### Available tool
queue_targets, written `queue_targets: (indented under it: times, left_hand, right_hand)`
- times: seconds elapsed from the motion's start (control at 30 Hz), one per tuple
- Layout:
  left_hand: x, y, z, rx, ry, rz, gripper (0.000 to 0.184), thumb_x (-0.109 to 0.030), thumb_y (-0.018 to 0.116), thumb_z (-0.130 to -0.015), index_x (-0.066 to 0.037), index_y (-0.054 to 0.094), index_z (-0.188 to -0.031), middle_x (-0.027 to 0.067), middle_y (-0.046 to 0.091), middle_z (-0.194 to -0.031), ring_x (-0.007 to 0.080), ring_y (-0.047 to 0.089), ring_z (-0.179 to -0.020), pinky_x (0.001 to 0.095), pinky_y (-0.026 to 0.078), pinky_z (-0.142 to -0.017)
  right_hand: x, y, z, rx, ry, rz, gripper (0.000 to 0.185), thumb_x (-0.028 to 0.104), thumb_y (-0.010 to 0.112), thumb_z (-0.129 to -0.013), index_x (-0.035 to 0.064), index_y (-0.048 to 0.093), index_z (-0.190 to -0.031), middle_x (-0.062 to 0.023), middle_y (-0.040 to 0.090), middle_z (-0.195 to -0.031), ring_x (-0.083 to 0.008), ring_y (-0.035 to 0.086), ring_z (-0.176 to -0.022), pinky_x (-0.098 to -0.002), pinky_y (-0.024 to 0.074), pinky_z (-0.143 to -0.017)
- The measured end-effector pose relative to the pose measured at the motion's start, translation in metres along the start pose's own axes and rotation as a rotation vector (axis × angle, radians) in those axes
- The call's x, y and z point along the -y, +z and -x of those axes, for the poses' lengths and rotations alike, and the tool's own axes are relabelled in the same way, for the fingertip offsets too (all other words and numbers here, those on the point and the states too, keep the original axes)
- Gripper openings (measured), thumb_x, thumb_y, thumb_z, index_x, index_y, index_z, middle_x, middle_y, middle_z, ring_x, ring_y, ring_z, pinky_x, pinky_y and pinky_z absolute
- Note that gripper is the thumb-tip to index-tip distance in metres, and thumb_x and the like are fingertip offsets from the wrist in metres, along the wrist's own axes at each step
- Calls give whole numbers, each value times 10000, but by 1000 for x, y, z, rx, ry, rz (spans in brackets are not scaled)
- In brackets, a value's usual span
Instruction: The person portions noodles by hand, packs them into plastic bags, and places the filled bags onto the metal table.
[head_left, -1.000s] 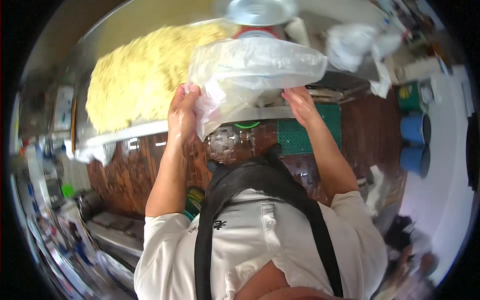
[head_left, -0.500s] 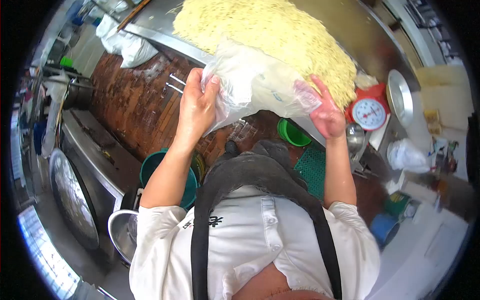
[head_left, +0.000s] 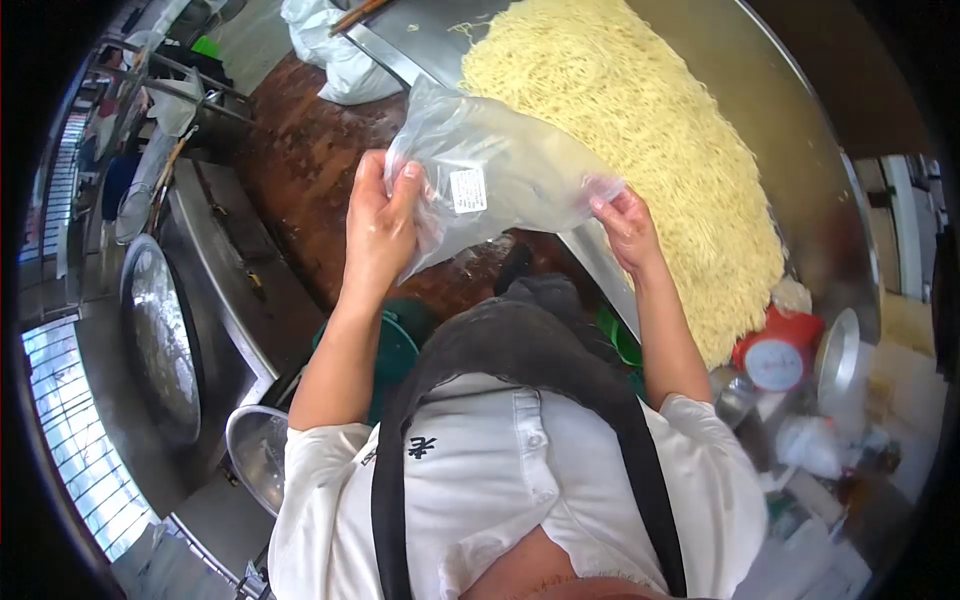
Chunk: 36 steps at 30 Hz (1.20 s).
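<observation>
A clear plastic bag [head_left: 520, 165] with a small white printed label is stretched between my two hands. My left hand [head_left: 385, 225] grips its left end, thumb pressed over the film. At the bag's other end, the fingers of my right hand [head_left: 630, 228] pinch a corner. Behind and to the right of the bag, a large heap of pale yellow noodles [head_left: 640, 130] covers much of a metal table [head_left: 775, 95]. The bag overlaps the near edge of the heap in view and looks mostly flat.
A red scale [head_left: 795, 335] and a metal pan [head_left: 838, 352] are beyond the noodles at right. White sacks [head_left: 345, 65] lie on the brown floor at upper left. A green bucket [head_left: 400, 345] stands near my left forearm. At far left is a large round wok [head_left: 160, 340].
My view has turned left, so the table and scale now appear farther right. My right hand, flat and open before, has closed on the bag's corner, and the label has come into view.
</observation>
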<state>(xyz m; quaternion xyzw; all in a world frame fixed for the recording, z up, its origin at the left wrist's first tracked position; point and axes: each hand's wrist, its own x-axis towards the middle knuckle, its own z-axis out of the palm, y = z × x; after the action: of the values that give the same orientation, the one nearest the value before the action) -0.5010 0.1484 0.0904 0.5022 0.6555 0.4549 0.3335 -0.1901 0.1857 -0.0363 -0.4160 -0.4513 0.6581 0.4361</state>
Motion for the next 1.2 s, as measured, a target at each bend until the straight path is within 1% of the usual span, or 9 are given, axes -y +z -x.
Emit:
queue_targets:
  times: [0.17,0.2,0.23,0.4,0.63,0.87,0.9,1.03,1.2]
  left_hand:
    - [90,-28,-102,-119,4,-406,318,-242,672,-914,2,565,-1089,139,625,-889,292,603,-796,388,492,-773]
    - [129,-37,-112,-281,317,-964,363,-235,677,-912,1,546,-1154,163,615,-947,350,599,-815,409,499,-794]
    - [104,-31,-112,-233,201,-819,363,-230,671,-918,5,543,-1163,162,608,-983,326,613,-841,396,507,-802]
    - [33,42,-96,479,-303,442,142,-136,636,-942,-48,580,-1038,41,600,-933,142,606,-836,299,551,-707]
    - [112,37,-185,401,-529,538,83,-27,563,-952,-97,518,-950,39,592,-836,163,632,-711,327,610,-595]
    - [129,16,-338,338,-856,960,106,-119,487,-1001,-74,541,-1080,108,639,-971,225,633,-858,421,564,-791]
    - [137,12,-364,459,-806,893,169,-225,501,-1018,-90,566,-1097,78,625,-957,195,611,-893,392,538,-795]
    - [139,-13,-453,693,-528,479,194,-299,591,-987,-125,557,-1066,-15,532,-846,86,497,-751,254,437,-655]
    - [175,-32,-543,892,2,12,431,19,632,-852,-113,522,-1247,-9,528,-843,92,519,-735,247,459,-667]
  right_hand:
    - [14,20,-101,-29,31,174,192,209,641,-959,58,595,-1068,-24,667,-930,-111,604,-786,-273,498,-691]
    - [26,35,-114,-65,60,203,179,221,642,-960,71,593,-1047,-14,655,-916,-105,594,-765,-267,495,-658]
    - [41,68,-124,-262,221,-86,201,277,653,-956,99,569,-994,9,582,-840,-95,529,-707,-264,462,-587]
    - [55,126,-153,118,-184,341,357,411,617,-963,71,535,-1031,7,481,-802,-94,464,-736,-271,431,-631]
    - [39,112,-194,137,-15,326,265,256,667,-947,70,559,-1103,35,439,-628,-73,396,-569,-282,360,-546]
    - [5,121,-305,-157,-234,613,259,213,702,-900,85,583,-1092,18,325,-553,-111,349,-499,-304,317,-492]
    - [16,117,-327,-146,-7,748,375,244,710,-892,87,565,-1200,-47,482,-675,-157,504,-622,-321,431,-588]
    - [9,100,-410,-506,-105,1358,621,270,735,-848,114,469,-1387,-181,549,-1106,-300,541,-1062,-452,458,-882]
    - [-31,74,-440,-448,248,1701,753,243,753,-805,157,408,-1468,-194,518,-1335,-351,452,-1289,-562,404,-1003]
